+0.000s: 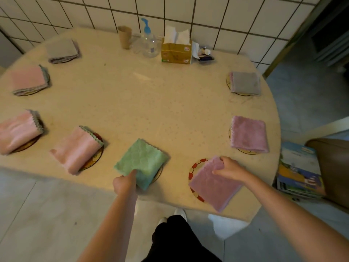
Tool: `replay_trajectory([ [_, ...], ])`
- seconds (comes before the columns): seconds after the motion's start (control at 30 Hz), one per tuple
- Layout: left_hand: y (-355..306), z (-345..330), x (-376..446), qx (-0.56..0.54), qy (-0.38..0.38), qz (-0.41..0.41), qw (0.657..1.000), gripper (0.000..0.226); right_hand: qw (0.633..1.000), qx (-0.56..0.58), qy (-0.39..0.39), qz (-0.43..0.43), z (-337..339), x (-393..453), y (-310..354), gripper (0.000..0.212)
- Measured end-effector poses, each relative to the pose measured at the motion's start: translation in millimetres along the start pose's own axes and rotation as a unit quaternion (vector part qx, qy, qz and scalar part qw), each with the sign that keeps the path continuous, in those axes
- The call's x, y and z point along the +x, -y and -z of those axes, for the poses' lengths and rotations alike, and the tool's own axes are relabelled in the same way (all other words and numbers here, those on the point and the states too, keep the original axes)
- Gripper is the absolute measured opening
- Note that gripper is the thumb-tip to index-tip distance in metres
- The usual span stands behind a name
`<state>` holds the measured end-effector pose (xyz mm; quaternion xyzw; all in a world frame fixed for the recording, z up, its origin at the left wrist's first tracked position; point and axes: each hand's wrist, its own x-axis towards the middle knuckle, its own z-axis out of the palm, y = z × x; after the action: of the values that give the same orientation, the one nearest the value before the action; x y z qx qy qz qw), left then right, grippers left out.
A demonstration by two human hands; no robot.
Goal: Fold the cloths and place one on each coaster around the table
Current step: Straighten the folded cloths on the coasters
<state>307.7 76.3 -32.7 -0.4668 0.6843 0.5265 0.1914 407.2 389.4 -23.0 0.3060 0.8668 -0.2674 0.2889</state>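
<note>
Both hands work at the near edge of the worktop [151,103]. My left hand [125,183] pinches the near corner of a folded green cloth [141,161], which covers most of its coaster [158,174]. My right hand [229,168] grips the far edge of a folded purple cloth [214,183] lying across a red-and-white rimmed coaster [196,167], its near end reaching toward the worktop edge.

Six more folded cloths sit on coasters round the worktop: three pink ones on my left [77,149] [18,130] [28,79], a grey one [62,49] at the far left, another grey one [244,83] at the far right and a purple one [248,134] nearer on the right.

Against the tiled wall [207,16] stand a brown paper cup [124,36], a clear pump bottle [149,42] with a blue top, a yellow tissue box [176,52] and a few small items [204,53] that I cannot make out. All of these are well apart from my hands. Printing on the tissue box and bottle is too blurred to read. A stack of books [298,171] lies on the floor to the right, its covers unreadable.
</note>
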Motion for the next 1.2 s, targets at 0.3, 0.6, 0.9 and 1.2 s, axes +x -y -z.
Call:
replay_trajectory([
  [0.3, -21, 7, -8, -0.11, 0.184, -0.037, 0.976, 0.029, 0.906, 0.418, -0.001, 0.061, 4, -41, -5, 0.02],
  [0.6, -41, 15, 29, 0.202, 0.206, -0.154, 0.945, 0.037, 0.861, 0.505, 0.048, -0.042, -44, -36, -36, 0.041],
  [0.9, -49, 13, 39, 0.237, 0.261, -0.192, 0.916, 0.029, 0.849, 0.528, 0.015, -0.026, -41, -35, -31, 0.034],
  [1.2, -50, 14, 53, 0.279, 0.199, -0.218, 0.914, 0.018, 0.896, 0.442, -0.043, -0.02, -39, -35, -32, 0.03],
])
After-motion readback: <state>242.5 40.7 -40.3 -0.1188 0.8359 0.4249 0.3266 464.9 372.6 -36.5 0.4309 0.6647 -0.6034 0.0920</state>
